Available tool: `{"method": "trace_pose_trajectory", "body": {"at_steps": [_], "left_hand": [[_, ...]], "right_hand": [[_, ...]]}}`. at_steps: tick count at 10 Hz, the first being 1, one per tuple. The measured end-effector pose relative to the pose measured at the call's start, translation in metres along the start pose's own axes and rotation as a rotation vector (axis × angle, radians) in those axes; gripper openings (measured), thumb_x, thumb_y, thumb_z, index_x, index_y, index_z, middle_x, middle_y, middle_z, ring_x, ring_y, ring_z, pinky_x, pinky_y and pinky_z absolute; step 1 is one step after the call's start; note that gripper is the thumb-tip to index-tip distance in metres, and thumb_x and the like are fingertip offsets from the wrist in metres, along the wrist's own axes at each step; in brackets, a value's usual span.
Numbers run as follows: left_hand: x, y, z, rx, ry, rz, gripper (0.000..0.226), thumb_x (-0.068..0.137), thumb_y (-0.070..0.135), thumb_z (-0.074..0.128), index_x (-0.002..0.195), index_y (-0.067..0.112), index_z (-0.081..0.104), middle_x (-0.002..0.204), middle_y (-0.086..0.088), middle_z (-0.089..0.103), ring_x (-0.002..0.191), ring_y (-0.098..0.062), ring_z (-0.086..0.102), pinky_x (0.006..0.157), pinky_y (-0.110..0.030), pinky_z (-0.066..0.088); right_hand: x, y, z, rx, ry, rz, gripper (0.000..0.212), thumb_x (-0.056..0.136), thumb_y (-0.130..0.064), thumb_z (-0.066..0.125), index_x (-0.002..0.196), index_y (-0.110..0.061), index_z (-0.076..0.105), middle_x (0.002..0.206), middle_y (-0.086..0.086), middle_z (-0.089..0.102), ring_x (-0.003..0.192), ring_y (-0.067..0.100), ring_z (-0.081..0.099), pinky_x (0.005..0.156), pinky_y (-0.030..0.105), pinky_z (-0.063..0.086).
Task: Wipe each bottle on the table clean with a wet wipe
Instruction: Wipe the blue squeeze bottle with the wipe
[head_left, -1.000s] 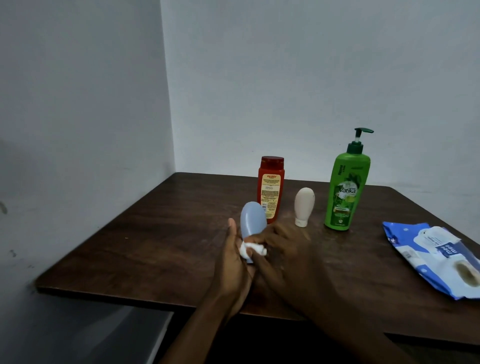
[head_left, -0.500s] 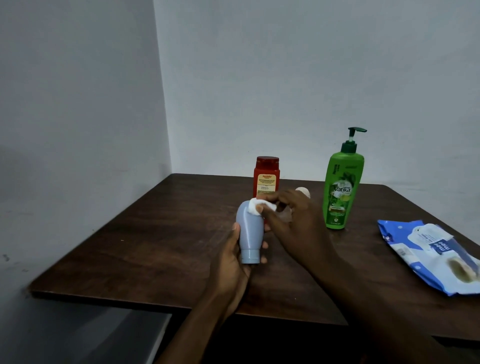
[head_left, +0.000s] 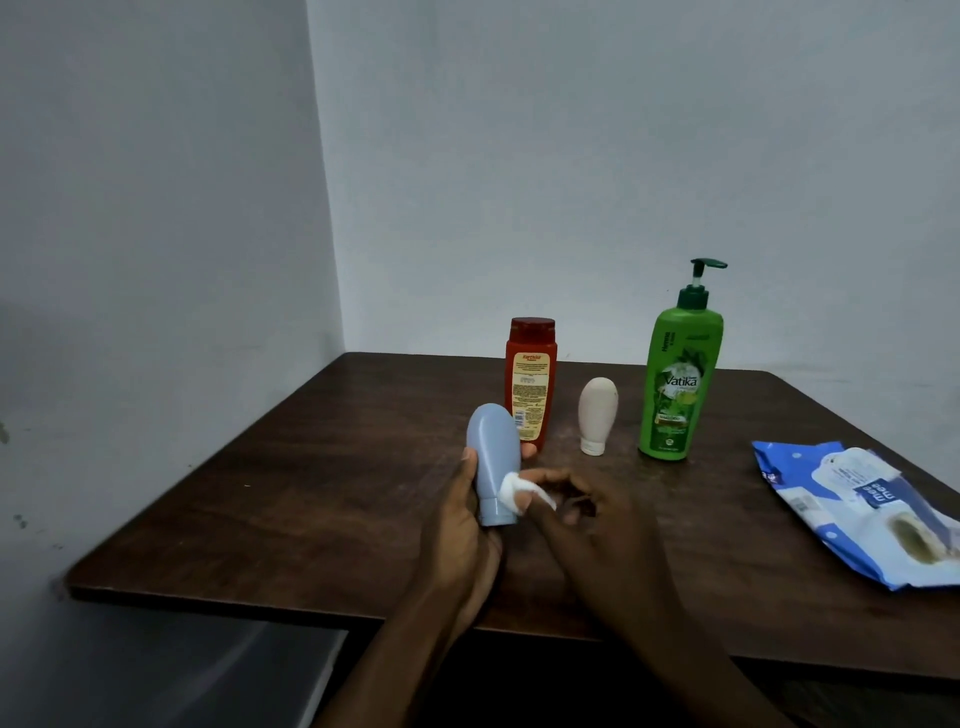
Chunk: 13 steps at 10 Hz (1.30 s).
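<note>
We note the left hand (head_left: 462, 525) wrapped round the blue bottle (head_left: 493, 462), cap down. The right hand (head_left: 597, 530) pinches a wadded wet wipe (head_left: 514, 486) against the bottle's lower side. The red bottle (head_left: 530, 384) stands just beyond the left fingertips, with the white bottle (head_left: 597, 413) and green pump bottle (head_left: 678, 374) farther right. The wipes pack (head_left: 857, 509) lies well right, near the edge. The table (head_left: 311, 493) stretches left of the thumb to its edge.

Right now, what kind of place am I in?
Probably a plain room in a home: a dark wooden table set against bare walls, holding toiletries like a green Vatika pump bottle and a wet-wipe pack.
</note>
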<state>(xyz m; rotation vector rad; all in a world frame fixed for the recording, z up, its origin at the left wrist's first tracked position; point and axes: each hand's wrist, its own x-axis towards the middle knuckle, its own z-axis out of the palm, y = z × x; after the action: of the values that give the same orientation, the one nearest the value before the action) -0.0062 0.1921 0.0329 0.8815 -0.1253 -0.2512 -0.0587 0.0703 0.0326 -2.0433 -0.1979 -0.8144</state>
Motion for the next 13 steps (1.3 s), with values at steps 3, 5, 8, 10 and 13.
{"method": "trace_pose_trajectory", "body": {"at_steps": [3,5,8,10,13], "left_hand": [[-0.002,0.001,0.020,-0.321,0.044,-0.339,0.053,0.090,0.038,0.055,0.111,-0.011,0.056,0.091,-0.031,0.069,0.077,-0.036,0.068,0.050,-0.037,0.060],[-0.002,-0.004,0.021,-0.386,0.066,-0.207,0.061,0.078,0.032,0.060,0.127,-0.005,0.055,0.101,-0.027,0.067,0.092,-0.036,0.063,0.070,-0.046,0.060],[-0.008,-0.008,0.024,-0.401,-0.059,-0.283,0.089,0.052,0.026,0.090,0.127,-0.004,0.054,0.102,-0.025,0.061,0.092,-0.035,0.062,0.070,-0.047,0.060],[-0.013,-0.020,0.021,-0.371,-0.151,-0.280,0.081,0.053,0.017,0.098,0.121,-0.002,0.059,0.096,-0.017,0.058,0.084,-0.025,0.063,0.073,-0.034,0.057],[-0.010,-0.020,0.030,-0.432,-0.044,-0.054,0.034,0.094,0.021,0.049,0.118,0.001,0.060,0.091,-0.015,0.072,0.074,-0.024,0.070,0.070,-0.040,0.060]], "right_hand": [[-0.009,-0.001,-0.008,-0.116,0.003,-0.174,0.019,0.094,-0.028,0.064,0.110,-0.022,0.073,0.104,-0.015,0.067,0.100,-0.007,0.058,0.083,0.004,0.040],[-0.016,0.001,-0.018,-0.004,0.029,0.000,0.017,0.093,-0.023,0.068,0.105,-0.034,0.073,0.095,-0.025,0.069,0.091,-0.010,0.061,0.075,0.004,0.041],[-0.018,-0.013,-0.024,0.127,0.038,0.001,0.014,0.090,-0.025,0.071,0.101,-0.032,0.075,0.098,-0.022,0.073,0.095,-0.004,0.066,0.083,0.015,0.051],[-0.023,-0.010,-0.023,-0.031,0.044,-0.174,0.017,0.092,-0.033,0.067,0.105,-0.027,0.075,0.102,-0.015,0.069,0.098,0.003,0.065,0.083,0.020,0.051],[-0.017,0.007,-0.028,0.309,0.047,0.246,0.016,0.088,-0.017,0.072,0.100,-0.025,0.076,0.098,-0.013,0.077,0.096,0.005,0.071,0.091,0.033,0.056]]}}
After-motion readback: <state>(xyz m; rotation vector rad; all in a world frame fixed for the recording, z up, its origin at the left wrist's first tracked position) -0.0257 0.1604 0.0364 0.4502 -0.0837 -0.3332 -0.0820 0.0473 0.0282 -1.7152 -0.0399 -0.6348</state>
